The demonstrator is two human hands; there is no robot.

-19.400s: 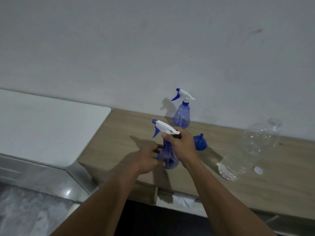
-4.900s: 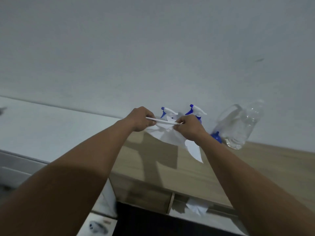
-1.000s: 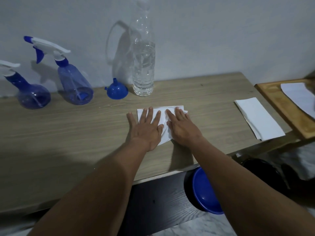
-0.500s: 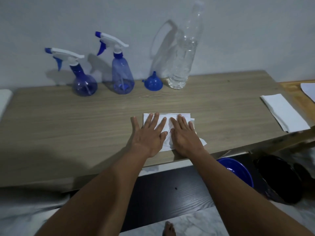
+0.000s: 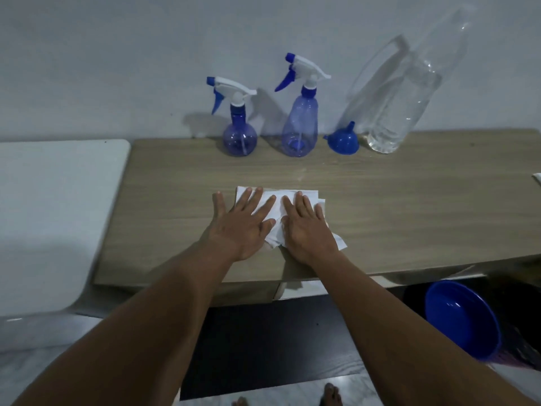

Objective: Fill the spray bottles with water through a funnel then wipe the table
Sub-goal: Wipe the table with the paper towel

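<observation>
A folded white paper towel (image 5: 279, 202) lies flat near the middle of the wooden table (image 5: 409, 206). My left hand (image 5: 244, 224) and my right hand (image 5: 307, 227) press on it side by side with straight fingers. Against the wall at the back stand a round blue spray bottle (image 5: 238, 128) and a taller blue spray bottle (image 5: 300, 124), both with white trigger heads on. A blue funnel (image 5: 342, 140) sits upside down to their right, beside a big clear water bottle (image 5: 407, 92).
A white surface (image 5: 55, 215) adjoins the table's left end. A blue bowl (image 5: 461, 316) sits on the floor below the table's front right. The corner of another white paper (image 5: 537, 177) shows at the right edge. Bare toes (image 5: 330, 395) appear at the bottom.
Both hands have slid the towel leftward along the table; the view turned left, so the bottles now sit straight ahead and the spare paper is nearly out of view.
</observation>
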